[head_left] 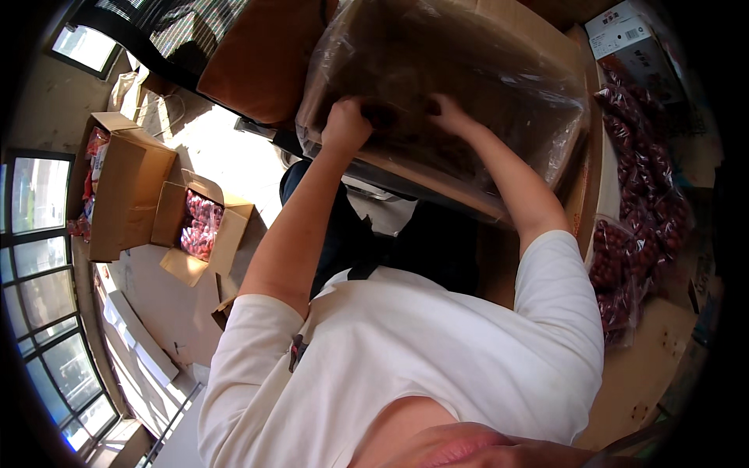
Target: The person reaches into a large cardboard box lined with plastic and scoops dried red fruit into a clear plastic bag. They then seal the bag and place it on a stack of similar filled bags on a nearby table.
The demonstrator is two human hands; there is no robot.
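Observation:
In front of me a large cardboard box (538,35) stands tilted, with a clear plastic liner (555,105) spread over its inside and edges. Both arms reach into its shadowed interior. My left hand (348,125) is closed in a fist near the box's left side. A dark reddish shape (381,117) lies right beside its fingers, too dim to name. Farther right, my right hand (451,115) has its fingers curled together over the brown inside of the box. Whatever either hand grips is hidden in shade.
Clear bags of dark red fruit (644,187) are heaped at the right, below a white printed carton (624,39). On the left stand an open carton (201,222) with bagged red fruit and a taller carton (133,183). A brown cushion (253,58) touches the liner's left edge.

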